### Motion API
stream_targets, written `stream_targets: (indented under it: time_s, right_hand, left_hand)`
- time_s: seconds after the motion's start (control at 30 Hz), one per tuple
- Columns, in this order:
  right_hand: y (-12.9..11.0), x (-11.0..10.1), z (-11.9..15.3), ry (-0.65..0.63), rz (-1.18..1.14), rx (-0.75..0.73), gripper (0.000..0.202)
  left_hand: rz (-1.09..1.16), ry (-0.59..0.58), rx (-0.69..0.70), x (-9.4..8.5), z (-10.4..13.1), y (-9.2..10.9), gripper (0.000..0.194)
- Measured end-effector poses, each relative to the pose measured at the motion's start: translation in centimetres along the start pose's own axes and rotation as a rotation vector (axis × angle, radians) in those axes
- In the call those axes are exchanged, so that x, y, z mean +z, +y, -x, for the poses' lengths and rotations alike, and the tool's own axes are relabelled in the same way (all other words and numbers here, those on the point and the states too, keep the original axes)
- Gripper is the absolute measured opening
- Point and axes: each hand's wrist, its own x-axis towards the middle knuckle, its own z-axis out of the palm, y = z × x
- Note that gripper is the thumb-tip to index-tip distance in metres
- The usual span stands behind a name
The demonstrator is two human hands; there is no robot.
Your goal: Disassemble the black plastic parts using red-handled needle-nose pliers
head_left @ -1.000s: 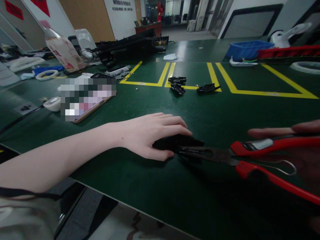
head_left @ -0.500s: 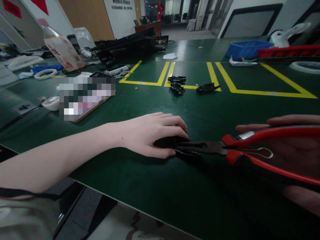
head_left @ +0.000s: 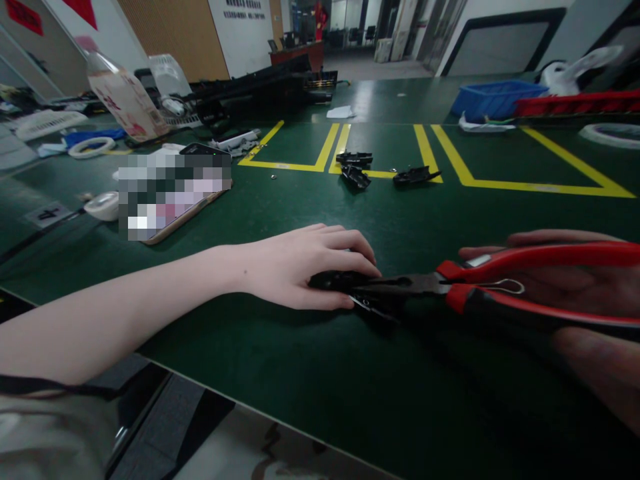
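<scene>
My left hand (head_left: 320, 263) lies on the green table, its fingers and thumb closed round a black plastic part (head_left: 333, 280). A piece of that part sticks out past my thumb, and the rest is hidden under the fingers. From the right, my right hand (head_left: 565, 280) grips red-handled long-nose pliers (head_left: 463, 273). The plier jaws reach into the black part beside my left fingertips; whether they pinch anything I cannot tell. Between the handles shows a thin wire spring (head_left: 510, 287).
Several black broken-looking pieces (head_left: 355, 177) lie near the yellow tape (head_left: 463, 177) markings. A phone (head_left: 185, 207) and a bottle (head_left: 125, 97) stand to the left. Farther back are a blue bin (head_left: 493, 100), a red tray (head_left: 580, 103) and a long black assembly (head_left: 260, 90).
The pliers have shifted slightly left and their handles have drawn closer together, with my right hand closing on them. My left hand has barely moved.
</scene>
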Motion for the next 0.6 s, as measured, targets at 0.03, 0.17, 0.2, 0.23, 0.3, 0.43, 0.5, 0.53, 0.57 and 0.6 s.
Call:
stream_targets:
  time_s: [0.03, 0.17, 0.2, 0.23, 0.3, 0.43, 0.5, 0.53, 0.57, 0.6]
  right_hand:
    - [0.1, 0.0, 0.0, -0.016, -0.023, 0.017, 0.067]
    - [0.3, 0.2, 0.1, -0.013, -0.035, 0.027, 0.069]
    - [0.2, 0.3, 0.1, -0.009, -0.037, 0.028, 0.068]
    - [0.1, 0.4, 0.1, -0.004, -0.043, 0.031, 0.067]
    - [-0.1, 0.5, 0.0, 0.009, -0.054, 0.039, 0.063]
    - [-0.6, 0.7, -0.2, 0.014, -0.092, 0.041, 0.057]
    - [-0.7, 0.7, -0.4, 0.014, -0.106, 0.042, 0.057]
    - [-0.7, 0.7, -0.4, 0.011, -0.107, 0.044, 0.057]
    - [-0.6, 0.6, -0.4, 0.007, -0.101, 0.044, 0.058]
    - [-0.6, 0.5, -0.4, 0.001, -0.091, 0.039, 0.059]
  left_hand:
    - [0.012, 0.005, 0.001, 0.0, 0.0, 0.0, 0.039]
    - [0.046, 0.006, -0.009, -0.1, 0.0, 0.0, 0.039]
    - [0.053, 0.005, -0.016, -0.1, 0.0, 0.0, 0.039]
    - [0.059, 0.004, -0.023, -0.1, 0.0, 0.0, 0.039]
    - [0.065, 0.001, -0.031, -0.1, 0.0, 0.0, 0.039]
    - [0.064, 0.001, -0.031, -0.1, 0.0, 0.0, 0.04]
    - [0.064, 0.003, -0.021, 0.0, 0.0, 0.0, 0.04]
    - [0.065, 0.004, -0.015, 0.0, 0.0, 0.0, 0.041]
    - [0.067, 0.004, -0.011, 0.0, 0.0, 0.0, 0.041]
    - [0.07, 0.005, -0.011, 0.0, 0.0, 0.0, 0.041]
